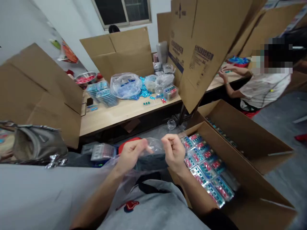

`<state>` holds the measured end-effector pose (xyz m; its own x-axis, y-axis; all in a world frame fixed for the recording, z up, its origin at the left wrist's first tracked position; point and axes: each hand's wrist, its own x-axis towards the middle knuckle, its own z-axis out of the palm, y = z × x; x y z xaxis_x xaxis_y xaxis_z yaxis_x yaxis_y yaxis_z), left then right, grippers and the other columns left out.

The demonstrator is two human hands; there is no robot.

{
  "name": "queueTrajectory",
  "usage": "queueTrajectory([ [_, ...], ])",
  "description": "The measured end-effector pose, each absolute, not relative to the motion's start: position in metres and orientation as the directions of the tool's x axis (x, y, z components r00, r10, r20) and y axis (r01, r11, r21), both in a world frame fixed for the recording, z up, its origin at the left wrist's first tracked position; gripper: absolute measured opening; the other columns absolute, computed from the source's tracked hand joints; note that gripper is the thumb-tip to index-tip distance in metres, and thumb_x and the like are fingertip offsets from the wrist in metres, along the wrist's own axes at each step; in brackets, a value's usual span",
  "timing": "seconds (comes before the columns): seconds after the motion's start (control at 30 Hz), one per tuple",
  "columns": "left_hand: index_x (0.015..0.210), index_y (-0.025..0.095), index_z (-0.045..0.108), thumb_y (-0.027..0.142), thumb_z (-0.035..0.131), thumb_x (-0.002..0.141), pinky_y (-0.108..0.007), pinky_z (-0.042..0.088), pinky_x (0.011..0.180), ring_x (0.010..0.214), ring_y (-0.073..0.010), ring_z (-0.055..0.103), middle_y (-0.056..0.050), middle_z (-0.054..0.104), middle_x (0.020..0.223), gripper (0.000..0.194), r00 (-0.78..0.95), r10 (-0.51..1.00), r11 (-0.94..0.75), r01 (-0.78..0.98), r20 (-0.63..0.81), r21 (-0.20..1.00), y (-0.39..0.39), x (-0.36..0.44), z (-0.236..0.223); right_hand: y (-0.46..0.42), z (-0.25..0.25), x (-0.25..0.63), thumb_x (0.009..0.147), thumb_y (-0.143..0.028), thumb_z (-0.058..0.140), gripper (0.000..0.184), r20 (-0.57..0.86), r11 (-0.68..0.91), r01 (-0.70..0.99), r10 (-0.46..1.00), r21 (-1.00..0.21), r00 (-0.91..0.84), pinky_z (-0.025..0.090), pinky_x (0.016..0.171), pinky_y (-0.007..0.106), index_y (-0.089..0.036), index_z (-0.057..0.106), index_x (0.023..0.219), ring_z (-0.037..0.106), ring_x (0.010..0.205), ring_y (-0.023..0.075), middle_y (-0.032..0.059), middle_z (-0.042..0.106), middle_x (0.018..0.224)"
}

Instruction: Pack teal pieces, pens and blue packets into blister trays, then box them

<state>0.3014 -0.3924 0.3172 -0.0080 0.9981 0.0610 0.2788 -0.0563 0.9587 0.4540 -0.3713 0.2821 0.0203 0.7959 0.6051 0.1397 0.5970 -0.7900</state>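
Both my hands are raised in front of my chest, pinching the top edge of a thin clear plastic bag [153, 145] that hangs down between them. My left hand [130, 155] is closed on the bag's left side. My right hand [173, 150] is fisted on its right side. Just right of my right hand stands an open cardboard box [251, 188] packed with rows of small clear cases [206, 166] holding red and blue items.
A wooden workbench [120, 115] ahead carries stacks of clear cases [105, 94], plastic bags [126, 84] and a metal bowl [85, 78]. Tall cardboard flaps [203, 48] rise around it. A grey handbag [35, 143] sits at left. Another person [263, 86] works at the right bench.
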Motion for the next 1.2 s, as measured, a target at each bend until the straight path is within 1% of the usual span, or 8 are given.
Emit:
queueTrajectory([
  [0.13, 0.056, 0.018, 0.068, 0.054, 0.047, 0.088, -0.022, 0.034, 0.043, 0.041, -0.0095, 0.043, 0.001, 0.055, 0.047, 0.052, -0.183, 0.942, -0.16, 0.495, 0.282, 0.854, -0.358, 0.258, 0.336, -0.313, 0.289, 0.402, 0.09, -0.033, 0.059, 0.014, 0.726, 0.721, -0.087, 0.684, -0.688, -0.071, 0.038, 0.046, 0.02, -0.023, 0.06, 0.099, 0.045, 0.043, 0.0073, -0.0083, 0.051, 0.055],
  [0.27, 0.059, 0.019, 0.065, 0.038, 0.047, 0.09, -0.02, 0.038, 0.045, 0.042, -0.0089, 0.047, 0.003, 0.058, 0.049, 0.041, -0.163, 0.889, -0.238, 0.633, 0.427, 0.737, -0.307, 0.225, 0.332, -0.248, 0.284, 0.354, 0.088, -0.03, 0.058, 0.015, 0.564, 0.554, -0.104, 0.815, -0.826, -0.133, 0.039, 0.049, 0.021, -0.02, 0.063, 0.078, 0.049, 0.05, 0.0081, -0.0038, 0.059, 0.061],
  [0.4, 0.061, 0.018, 0.063, 0.035, 0.047, 0.088, -0.019, 0.038, 0.048, 0.044, -0.009, 0.048, 0.003, 0.055, 0.049, 0.035, -0.384, 0.776, -0.103, 0.705, 0.5, 0.701, -0.252, 0.179, 0.322, -0.184, 0.282, 0.297, 0.087, -0.033, 0.056, 0.02, 0.49, 0.463, -0.171, 0.851, -0.87, -0.187, 0.044, 0.064, 0.024, -0.02, 0.063, 0.073, 0.055, 0.066, 0.0118, -0.0003, 0.061, 0.069],
  [0.6, 0.063, 0.019, 0.061, 0.044, 0.048, 0.088, -0.021, 0.032, 0.044, 0.04, -0.0087, 0.038, 0.007, 0.04, 0.044, 0.038, -0.615, 0.599, 0.11, 0.698, 0.513, 0.708, -0.171, 0.123, 0.338, -0.076, 0.287, 0.219, 0.085, -0.038, 0.056, 0.024, 0.359, 0.24, -0.28, 0.76, -0.93, -0.541, 0.044, 0.074, 0.028, -0.019, 0.065, 0.073, 0.058, 0.076, 0.0158, 0.0018, 0.064, 0.074],
  [0.7, 0.064, 0.019, 0.061, 0.042, 0.049, 0.087, -0.021, 0.032, 0.045, 0.042, -0.009, 0.039, 0.006, 0.042, 0.045, 0.034, -0.672, 0.588, 0.222, 0.67, 0.45, 0.709, -0.125, 0.102, 0.337, -0.016, 0.279, 0.189, 0.084, -0.037, 0.058, 0.021, 0.301, 0.133, -0.297, 0.703, -0.946, -0.644, 0.044, 0.081, 0.031, -0.02, 0.067, 0.076, 0.061, 0.083, 0.0173, 0.0029, 0.069, 0.079],
  [0.83, 0.062, 0.019, 0.052, 0.04, 0.042, 0.084, -0.022, 0.036, 0.05, 0.049, -0.0109, 0.043, 0.004, 0.044, 0.051, 0.032, -0.764, 0.619, 0.362, 0.486, 0.185, 0.796, -0.059, 0.07, 0.304, 0.058, 0.243, 0.152, 0.078, -0.042, 0.06, 0.024, 0.08, -0.149, -0.223, 0.635, -0.964, -0.769, 0.046, 0.072, 0.029, -0.02, 0.067, 0.073, 0.061, 0.071, 0.0162, 0.0014, 0.067, 0.071],
  [1.03, 0.065, 0.019, 0.052, 0.046, 0.044, 0.081, -0.023, 0.036, 0.05, 0.051, -0.0112, 0.043, 0.004, 0.043, 0.054, 0.033, -0.748, 0.659, 0.466, 0.329, -0.074, 0.821, 0.0, 0.039, 0.264, 0.122, 0.195, 0.121, 0.077, -0.042, 0.061, 0.024, -0.048, -0.261, -0.113, 0.542, -0.959, -0.839, 0.045, 0.069, 0.027, -0.019, 0.064, 0.07, 0.059, 0.068, 0.0141, -0.0005, 0.064, 0.067],
  [1.2, 0.094, 0.018, 0.057, 0.044, 0.047, 0.084, -0.021, 0.036, 0.046, 0.049, -0.0096, 0.045, 0.004, 0.052, 0.062, 0.03, -0.649, 0.73, 0.495, 0.286, -0.214, 0.82, 0.008, 0.024, 0.281, 0.128, 0.194, 0.117, 0.08, -0.039, 0.061, 0.021, -0.082, -0.346, -0.077, 0.423, -0.935, -0.902, 0.047, 0.074, 0.027, -0.02, 0.069, 0.082, 0.061, 0.075, 0.014, 0.0008, 0.068, 0.078],
])
